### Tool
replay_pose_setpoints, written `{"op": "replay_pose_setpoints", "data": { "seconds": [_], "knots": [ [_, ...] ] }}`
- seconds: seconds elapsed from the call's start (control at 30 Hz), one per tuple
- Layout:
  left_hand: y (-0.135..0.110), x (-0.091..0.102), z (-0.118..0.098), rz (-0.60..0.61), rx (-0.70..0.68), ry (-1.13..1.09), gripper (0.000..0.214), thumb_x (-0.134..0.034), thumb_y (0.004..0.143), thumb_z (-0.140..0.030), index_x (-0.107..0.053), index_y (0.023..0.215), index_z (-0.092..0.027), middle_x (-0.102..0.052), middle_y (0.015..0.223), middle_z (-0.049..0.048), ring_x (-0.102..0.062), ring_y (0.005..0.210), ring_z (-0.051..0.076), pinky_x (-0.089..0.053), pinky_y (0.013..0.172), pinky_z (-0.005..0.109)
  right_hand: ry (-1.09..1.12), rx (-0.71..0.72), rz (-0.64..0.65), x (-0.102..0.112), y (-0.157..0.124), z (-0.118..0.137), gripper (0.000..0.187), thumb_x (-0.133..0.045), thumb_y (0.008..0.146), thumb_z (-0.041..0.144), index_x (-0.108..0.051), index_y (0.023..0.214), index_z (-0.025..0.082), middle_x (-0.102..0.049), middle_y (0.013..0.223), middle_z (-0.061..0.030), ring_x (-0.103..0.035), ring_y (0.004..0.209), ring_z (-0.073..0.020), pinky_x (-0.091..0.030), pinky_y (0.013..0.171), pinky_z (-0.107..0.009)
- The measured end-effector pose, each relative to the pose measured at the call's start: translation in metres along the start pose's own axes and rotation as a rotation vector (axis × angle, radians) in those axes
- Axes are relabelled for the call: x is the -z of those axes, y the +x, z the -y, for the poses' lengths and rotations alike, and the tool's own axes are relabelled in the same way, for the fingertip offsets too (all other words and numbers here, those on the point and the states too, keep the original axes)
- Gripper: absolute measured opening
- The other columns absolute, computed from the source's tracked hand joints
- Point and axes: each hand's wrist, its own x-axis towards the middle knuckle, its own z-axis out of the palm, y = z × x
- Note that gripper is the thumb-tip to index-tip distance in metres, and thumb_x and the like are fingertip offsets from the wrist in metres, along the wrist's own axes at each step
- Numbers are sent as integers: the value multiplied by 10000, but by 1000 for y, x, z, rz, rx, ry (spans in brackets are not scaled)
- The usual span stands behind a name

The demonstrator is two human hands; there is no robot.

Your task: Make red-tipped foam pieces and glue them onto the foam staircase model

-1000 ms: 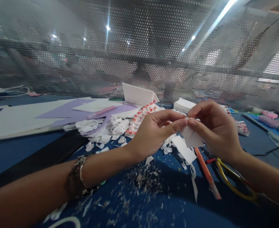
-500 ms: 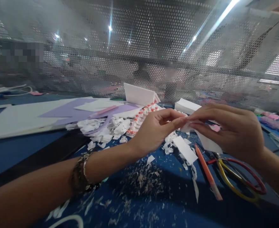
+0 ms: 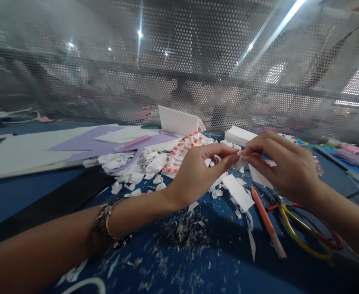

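Note:
Between the fingertips of both hands, over the middle of the blue table, is a small white piece of paper. My left hand pinches it from the left, thumb against forefinger. From the right my right hand grips it with thumb and fingers, partly hiding it. Just behind the left hand lies a white item dotted with red. Below the hands are a white paper strip, an orange pen and red-and-yellow-handled scissors, their blades partly hidden.
White scraps pile up left of the hands, beside purple sheets and a pink pen. A folded white card stands before the perforated metal screen. Fine shreds cover the near table. Coloured fluffy pieces lie far right.
My right hand has shifted slightly left and turned, its fingers more bent. The left hand stays almost in place. Both still pinch the white paper piece.

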Motion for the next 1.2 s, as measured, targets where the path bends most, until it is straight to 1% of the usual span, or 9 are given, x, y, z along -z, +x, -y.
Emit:
{"op": "replay_pose_setpoints", "data": {
  "seconds": [0.17, 0.3, 0.4, 0.5, 0.63, 0.73, 0.87, 1.03, 1.2],
  "knots": [
    [-4, 1, -3, -13, -137, 146, 127, -620, 771, -274, -678, 818, -172, -684, 794, 13, -594, 743, 118, -439, 701, 205, 58, -70, -12, 0, 3, 1, 77, -551, 820, 249, -532, 758, 208, -549, 687, 1, -507, 608, -92, -409, 557, -227],
    [-2, 3, -3, -17, -136, 148, 125, -602, 784, -249, -679, 842, -170, -690, 827, 23, -597, 757, 127, -447, 713, 223, 214, -197, -24, 1, 5, 0, 122, -592, 790, 275, -548, 712, 192, -561, 644, 22, -499, 568, -68, -407, 528, -198],
    [1, 5, -3, 8, -94, 67, 149, -582, 795, -253, -688, 870, -180, -696, 871, 32, -608, 809, 147, -455, 745, 245, 365, -306, -15, 2, 6, 0, 116, -577, 798, 280, -572, 727, 188, -582, 682, 19, -528, 618, -70, -428, 547, -185],
    [3, 5, -1, 44, -47, -46, 142, -598, 785, -271, -689, 859, -191, -695, 846, 18, -608, 802, 137, -458, 739, 233, 476, -380, -16, 1, 5, 0, 97, -581, 794, 270, -599, 749, 186, -589, 698, 16, -533, 622, -65, -422, 531, -169],
    [3, 3, 2, 28, 44, -220, 149, -647, 743, -273, -652, 864, -185, -674, 781, 6, -605, 735, 112, -470, 683, 213, 667, -479, -4, -3, 3, 2, 134, -574, 800, 295, -585, 757, 169, -544, 662, 22, -471, 533, -41, -363, 442, -152],
    [4, 0, 5, 33, 94, -365, 157, -689, 695, -278, -639, 799, -172, -660, 748, -2, -600, 700, 97, -477, 656, 197, 778, -514, 8, -7, 2, 5, 154, -543, 823, 305, -561, 767, 163, -506, 633, 30, -418, 476, -28, -332, 403, -151],
    [4, -2, 7, 3, 120, -438, 137, -712, 666, -264, -654, 742, -165, -658, 742, -6, -586, 697, 88, -476, 679, 204, 663, -480, -80, -12, 1, 9, 113, -550, 818, 262, -556, 757, 167, -523, 650, 27, -447, 516, -33, -374, 443, -152],
    [0, -2, 3, -39, 116, -277, 124, -676, 708, -243, -696, 813, -179, -688, 795, 18, -596, 767, 119, -471, 701, 226, 501, -385, -195, -18, -4, 9, 48, -566, 805, 225, -550, 770, 197, -571, 708, 15, -514, 593, -60, -436, 502, -178],
    [-4, -2, -5, -40, 69, -131, 147, -613, 762, -246, -710, 863, -202, -706, 894, 29, -615, 868, 155, -476, 765, 250, 390, -331, -210, -18, -6, 8, 44, -581, 792, 225, -544, 773, 210, -586, 718, 11, -541, 622, -85, -479, 548, -214]
  ]
}}
